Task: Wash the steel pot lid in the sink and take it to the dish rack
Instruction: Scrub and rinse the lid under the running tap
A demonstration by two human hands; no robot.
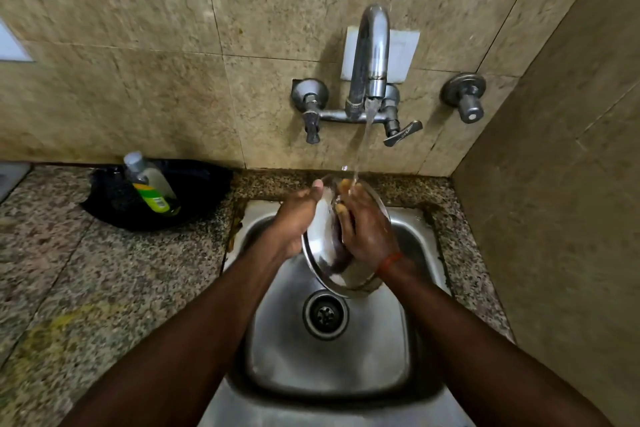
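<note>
Forearms (pixel 194 322) over sink (pixel 329 367) — left hand (pixel 294 218) grips steel lid (pixel 322 253), right hand (pixel 367 229) flat on it.

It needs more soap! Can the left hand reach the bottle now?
Probably not yet: the left hand grips the steel pot lid. The bottle leans in the black pan to its left with nothing between, so once it lets go, likely yes.

The lid (pixel 322 253) is over the sink (pixel 329 357), below the tap (pixel 372 45), with a bottle (pixel 150 184) to its left
</note>
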